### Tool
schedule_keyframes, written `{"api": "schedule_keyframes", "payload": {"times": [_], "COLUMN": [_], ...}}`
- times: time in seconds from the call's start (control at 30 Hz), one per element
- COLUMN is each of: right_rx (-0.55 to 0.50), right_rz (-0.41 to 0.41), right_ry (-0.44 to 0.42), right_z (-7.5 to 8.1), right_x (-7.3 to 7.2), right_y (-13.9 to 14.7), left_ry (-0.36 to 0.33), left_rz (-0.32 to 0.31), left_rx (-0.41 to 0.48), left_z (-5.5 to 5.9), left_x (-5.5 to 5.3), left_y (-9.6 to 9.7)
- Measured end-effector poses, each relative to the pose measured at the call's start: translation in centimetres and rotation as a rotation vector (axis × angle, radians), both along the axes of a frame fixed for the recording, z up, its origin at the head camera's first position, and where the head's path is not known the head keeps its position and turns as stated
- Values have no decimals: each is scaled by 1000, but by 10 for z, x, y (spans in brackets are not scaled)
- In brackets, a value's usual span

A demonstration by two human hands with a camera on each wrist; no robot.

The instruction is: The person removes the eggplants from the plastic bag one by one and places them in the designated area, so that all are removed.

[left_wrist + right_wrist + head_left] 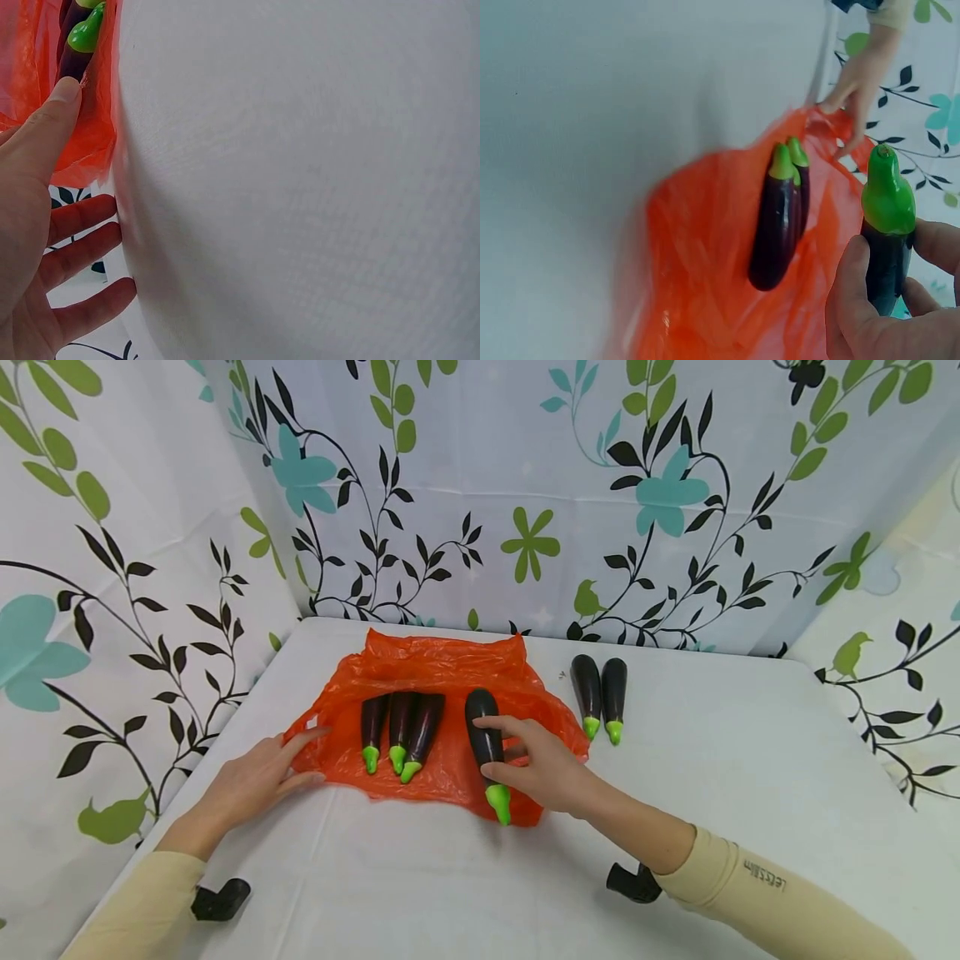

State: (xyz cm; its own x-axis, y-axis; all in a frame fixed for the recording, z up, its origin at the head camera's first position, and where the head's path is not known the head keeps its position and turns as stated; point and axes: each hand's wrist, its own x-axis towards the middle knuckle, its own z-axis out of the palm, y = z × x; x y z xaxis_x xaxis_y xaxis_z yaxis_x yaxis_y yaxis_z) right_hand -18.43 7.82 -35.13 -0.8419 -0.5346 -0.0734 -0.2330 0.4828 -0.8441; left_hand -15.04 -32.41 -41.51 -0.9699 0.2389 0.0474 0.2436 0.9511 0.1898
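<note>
My right hand (543, 766) grips a dark eggplant (486, 742) between thumb and fingers, its bright green stem end pointing toward me. In the right wrist view, this eggplant (889, 225) is held above an orange-red plastic bag (720, 217). The bag (450, 777) lies spread on the table, its mouth facing me. Three more eggplants (402, 722) lie side by side at the bag's mouth, green ends toward me. At the bag's left edge rests my left hand (251, 777), fingers spread; in the left wrist view its thumb (45, 131) lies against the plastic.
Two eggplants (587, 689) lie together on the white table (720, 735), right of the bag. Dark curved objects (221, 900) show beside both forearms. Leaf-patterned curtains (465, 510) stand behind the table and at its sides.
</note>
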Motion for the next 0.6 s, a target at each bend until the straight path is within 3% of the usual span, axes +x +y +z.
{"api": "schedule_keyframes", "payload": {"times": [0.2,0.3,0.6], "right_rx": [-53,-63,-13], "right_rz": [-29,-76,-227], "right_ry": [28,2,30], "right_z": [16,23,28], "right_x": [-2,-6,-35], "right_y": [21,33,69], "left_ry": [3,4,-6], "left_rz": [-4,-7,1], "left_rx": [0,1,1], "left_z": [0,0,0], "left_x": [0,0,0], "left_y": [0,0,0]}}
